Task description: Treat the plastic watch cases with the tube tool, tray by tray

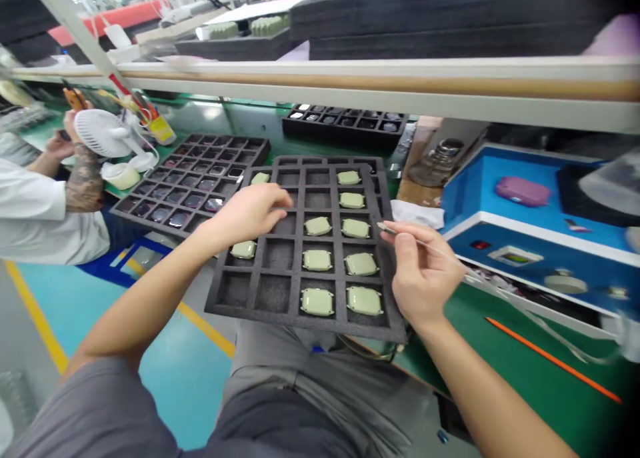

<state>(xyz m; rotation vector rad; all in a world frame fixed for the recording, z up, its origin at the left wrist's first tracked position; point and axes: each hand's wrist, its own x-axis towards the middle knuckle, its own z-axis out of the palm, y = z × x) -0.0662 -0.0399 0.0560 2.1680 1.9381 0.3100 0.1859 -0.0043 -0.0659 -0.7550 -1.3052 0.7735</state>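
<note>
My left hand (250, 211) hangs over the left part of a black foam tray (295, 319), its thumb and fingertips slightly apart. No object shows between them, though the palm side is hidden. Pale green watch cases (317, 261) fill several cells of the two right columns. One watch case (244, 249) lies just below my left hand, and another (260, 178) is partly covered above it. At the tray's right edge, my right hand (425, 268) pinches a thin pen-like tool (386, 229) with a clear tube trailing off to the right.
A blue machine (465, 208) stands at right with a purple case (523, 191) on top. An orange stick (553, 358) lies on the green bench. Left are another compartment tray (193, 181), a white fan (103, 133) and a co-worker's arm (84, 178). A shelf (320, 88) crosses above.
</note>
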